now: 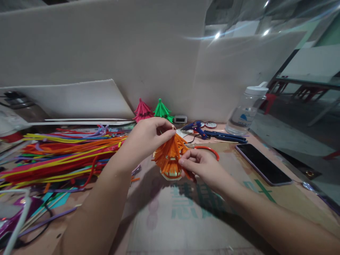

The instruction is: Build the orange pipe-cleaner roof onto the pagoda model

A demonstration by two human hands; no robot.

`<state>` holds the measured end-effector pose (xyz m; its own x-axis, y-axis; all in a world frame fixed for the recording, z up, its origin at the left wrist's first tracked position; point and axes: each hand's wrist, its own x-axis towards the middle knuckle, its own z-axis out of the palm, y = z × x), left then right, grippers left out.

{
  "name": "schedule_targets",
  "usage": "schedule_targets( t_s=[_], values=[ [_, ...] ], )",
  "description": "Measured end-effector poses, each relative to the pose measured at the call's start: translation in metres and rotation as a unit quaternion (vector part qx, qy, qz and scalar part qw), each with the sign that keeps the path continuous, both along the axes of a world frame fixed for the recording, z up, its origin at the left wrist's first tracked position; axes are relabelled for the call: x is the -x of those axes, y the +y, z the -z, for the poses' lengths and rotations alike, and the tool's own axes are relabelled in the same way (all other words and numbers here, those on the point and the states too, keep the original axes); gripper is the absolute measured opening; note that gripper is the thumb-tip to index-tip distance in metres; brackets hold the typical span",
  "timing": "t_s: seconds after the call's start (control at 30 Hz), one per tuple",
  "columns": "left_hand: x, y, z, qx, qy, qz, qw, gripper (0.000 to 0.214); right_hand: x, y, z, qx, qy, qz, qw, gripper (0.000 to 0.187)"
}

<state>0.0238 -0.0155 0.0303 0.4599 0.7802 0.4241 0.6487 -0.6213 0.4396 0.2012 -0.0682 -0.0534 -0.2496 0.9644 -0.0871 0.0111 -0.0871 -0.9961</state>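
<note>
An orange pipe-cleaner tree (169,154) with a pale base stands at the middle of the cardboard sheet (191,219). My left hand (148,136) is closed, pinching the tree's top from above. My right hand (199,164) is closed too, its thumb and fingers pinching the orange strands on the tree's lower right side. A pink tree (142,110) and a green tree (162,109) stand behind, against the white board.
A heap of coloured pipe cleaners (61,152) fills the left. A blue glue gun (197,128), red-handled scissors (208,149), a dark phone (262,164) and a clear jar (247,110) lie at the right. White foam boards (106,63) wall the back.
</note>
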Motion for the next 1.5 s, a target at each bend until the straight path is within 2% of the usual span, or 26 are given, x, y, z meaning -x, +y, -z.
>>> schedule_targets(
  t_s=[0.17,0.27,0.37,0.47,0.6,0.7,0.77,0.9,1.0,1.1,1.33,1.5],
  values=[
    [-0.001,0.0,0.0,-0.001,0.005,-0.003,1.0,0.015,0.002,0.001,0.003,0.002,0.002,0.005,1.0,0.029],
    [0.0,0.001,0.0,-0.004,0.007,-0.004,1.0,0.017,-0.003,0.003,-0.002,-0.011,-0.064,0.001,0.998,0.023],
    [0.003,0.004,0.002,0.002,-0.003,0.004,1.0,0.018,-0.018,0.003,-0.016,-0.129,-0.197,0.021,0.972,0.02],
    [0.005,0.007,0.004,0.025,-0.014,0.026,0.999,0.021,-0.033,0.002,-0.032,-0.266,-0.25,0.07,0.928,0.019],
    [0.008,0.011,0.006,0.064,-0.04,0.046,0.996,0.029,-0.037,0.006,-0.047,-0.339,-0.278,0.096,0.894,0.014],
    [0.012,0.012,0.005,0.073,-0.063,0.033,0.995,0.036,-0.03,0.018,-0.056,-0.365,-0.296,0.087,0.878,0.011],
    [0.015,0.01,0.003,0.087,-0.054,0.024,0.994,0.039,-0.027,0.027,-0.062,-0.357,-0.295,0.079,0.883,0.012],
    [0.019,0.004,0.003,0.131,-0.031,0.017,0.991,0.043,-0.023,0.043,-0.068,-0.313,-0.268,0.034,0.911,0.018],
    [0.019,0.001,0.008,0.126,-0.05,0.003,0.991,0.042,-0.02,0.048,-0.062,-0.277,-0.232,0.013,0.932,0.022],
    [0.019,0.002,0.013,0.132,-0.061,0.017,0.989,0.04,-0.015,0.048,-0.051,-0.259,-0.194,0.013,0.946,0.023],
    [0.014,0.0,0.015,0.147,-0.077,0.022,0.986,0.031,-0.011,0.045,-0.038,-0.275,-0.123,0.059,0.952,0.016],
    [0.009,-0.002,0.014,0.158,-0.091,0.024,0.983,0.028,-0.016,0.045,-0.041,-0.267,-0.109,0.018,0.957,0.014]
  ],
)
